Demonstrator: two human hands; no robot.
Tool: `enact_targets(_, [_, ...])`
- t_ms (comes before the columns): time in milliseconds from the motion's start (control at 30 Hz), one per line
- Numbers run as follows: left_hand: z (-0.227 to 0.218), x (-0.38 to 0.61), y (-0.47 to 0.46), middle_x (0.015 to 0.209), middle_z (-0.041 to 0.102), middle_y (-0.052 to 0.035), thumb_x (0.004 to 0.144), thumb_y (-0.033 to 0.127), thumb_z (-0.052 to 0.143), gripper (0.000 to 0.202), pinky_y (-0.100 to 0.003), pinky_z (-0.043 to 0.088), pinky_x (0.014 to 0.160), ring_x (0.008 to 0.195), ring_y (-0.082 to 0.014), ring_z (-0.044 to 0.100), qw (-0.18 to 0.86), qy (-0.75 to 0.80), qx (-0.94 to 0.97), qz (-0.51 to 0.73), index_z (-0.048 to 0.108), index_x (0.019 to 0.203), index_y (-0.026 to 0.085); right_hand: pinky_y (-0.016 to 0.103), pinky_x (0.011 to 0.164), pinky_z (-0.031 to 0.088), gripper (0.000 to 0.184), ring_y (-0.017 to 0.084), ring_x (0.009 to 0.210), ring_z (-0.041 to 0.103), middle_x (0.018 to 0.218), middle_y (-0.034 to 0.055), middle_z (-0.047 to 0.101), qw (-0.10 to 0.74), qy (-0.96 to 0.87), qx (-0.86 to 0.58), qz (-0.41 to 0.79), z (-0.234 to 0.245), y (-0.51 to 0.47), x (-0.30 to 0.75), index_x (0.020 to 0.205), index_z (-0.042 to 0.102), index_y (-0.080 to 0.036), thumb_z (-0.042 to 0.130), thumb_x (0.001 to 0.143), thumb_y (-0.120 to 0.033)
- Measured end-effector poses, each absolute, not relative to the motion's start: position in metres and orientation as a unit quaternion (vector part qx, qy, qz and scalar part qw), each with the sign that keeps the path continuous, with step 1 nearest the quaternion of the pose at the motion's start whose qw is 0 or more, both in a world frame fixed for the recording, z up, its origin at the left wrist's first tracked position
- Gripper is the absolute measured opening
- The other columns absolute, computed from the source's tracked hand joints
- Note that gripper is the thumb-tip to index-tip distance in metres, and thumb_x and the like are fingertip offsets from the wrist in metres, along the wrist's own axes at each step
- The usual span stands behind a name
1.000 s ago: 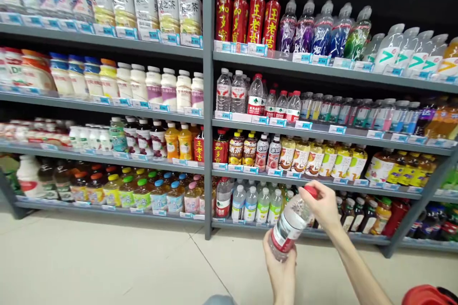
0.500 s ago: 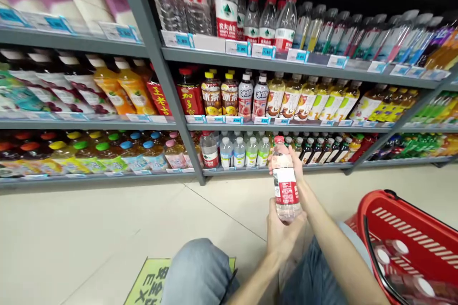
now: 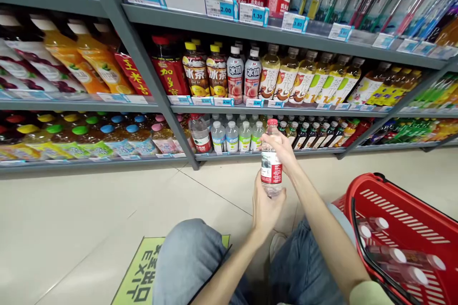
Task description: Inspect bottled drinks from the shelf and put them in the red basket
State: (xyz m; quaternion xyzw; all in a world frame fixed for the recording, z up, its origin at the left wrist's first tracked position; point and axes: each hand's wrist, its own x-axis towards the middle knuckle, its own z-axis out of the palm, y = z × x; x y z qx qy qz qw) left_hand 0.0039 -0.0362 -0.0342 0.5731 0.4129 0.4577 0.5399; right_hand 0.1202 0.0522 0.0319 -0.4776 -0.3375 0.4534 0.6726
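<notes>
A clear water bottle (image 3: 271,167) with a red cap and a red-and-white label is held nearly upright in front of the lowest shelf, above the floor. My left hand (image 3: 266,205) grips it low, the fingers and thumb around its base. Higher up, my right hand (image 3: 281,150) is closed about the bottle's shoulder, just below the cap. Part of the label faces me between the two hands. Behind it, small bottles with white caps (image 3: 232,137) stand on the bottom shelf.
Grey shelving (image 3: 229,110) full of drinks spans the view, price tags along its edges. At my right stands a red shopping basket (image 3: 404,205) with several bottles lying in it. A green exit sign (image 3: 138,271) is on the floor beside my bent knee (image 3: 193,257).
Both hands still hold the bottle, which has turned so a different side of its label shows. My right hand's fingers now cross its upper front. The view has tilted down somewhat.
</notes>
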Motion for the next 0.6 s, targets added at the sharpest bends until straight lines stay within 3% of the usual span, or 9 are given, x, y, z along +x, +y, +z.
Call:
enact_targets(200, [-0.037, 0.0, -0.034, 0.138, 0.055, -0.017, 0.079, 0.031, 0.074, 0.079, -0.041, 0.041, 0.105, 0.126, -0.0293, 0.054, 0.509, 0.378, 0.632, 0.445, 0.036, 0.147, 0.018, 0.027, 0.05, 0.057, 0.04, 0.018, 0.057, 0.069, 0.081, 0.0041, 0.073, 0.67, -0.325, -0.462, 0.483, 0.025, 0.054, 0.131, 0.091, 0.064, -0.017, 0.087, 0.065, -0.038])
enact_targets(267, [-0.029, -0.002, -0.03, 0.134, 0.059, -0.0149, 0.08, 0.034, 0.074, 0.075, -0.039, 0.044, 0.101, 0.12, -0.0269, 0.058, 0.565, 0.369, 0.586, 0.449, 0.04, 0.145, 0.019, 0.028, 0.05, 0.058, 0.04, 0.018, 0.058, 0.069, 0.083, 0.0038, 0.073, 0.682, -0.319, -0.431, 0.498, 0.025, 0.055, 0.133, 0.091, 0.062, -0.018, 0.085, 0.066, -0.039])
enact_targets(400, [-0.008, -0.012, -0.017, 0.104, 0.07, -0.0093, 0.072, 0.039, 0.083, 0.06, -0.03, 0.051, 0.076, 0.087, -0.0201, 0.065, 0.741, 0.321, 0.448, 0.383, 0.059, 0.123, 0.017, 0.029, 0.051, 0.058, 0.043, 0.017, 0.061, 0.068, 0.085, -0.0001, 0.071, 0.703, -0.332, -0.321, 0.541, 0.033, 0.051, 0.13, 0.101, 0.059, -0.023, 0.078, 0.068, -0.044])
enact_targets(500, [0.001, -0.02, -0.011, 0.108, 0.07, -0.012, 0.063, 0.034, 0.09, 0.06, -0.032, 0.051, 0.076, 0.089, -0.0214, 0.066, 0.836, 0.234, 0.403, 0.29, 0.065, 0.113, 0.014, 0.029, 0.052, 0.057, 0.046, 0.016, 0.062, 0.065, 0.085, -0.0002, 0.068, 0.707, -0.348, -0.252, 0.562, 0.039, 0.045, 0.127, 0.104, 0.06, -0.023, 0.073, 0.067, -0.047])
enact_targets(600, [-0.002, -0.019, -0.016, 0.101, 0.07, -0.0117, 0.062, 0.031, 0.09, 0.053, -0.03, 0.051, 0.071, 0.084, -0.0194, 0.064, 0.854, 0.212, 0.403, 0.252, 0.067, 0.106, 0.012, 0.03, 0.051, 0.056, 0.049, 0.016, 0.061, 0.062, 0.084, 0.0007, 0.068, 0.675, -0.378, -0.234, 0.589, 0.042, 0.042, 0.127, 0.105, 0.062, -0.023, 0.072, 0.065, -0.05])
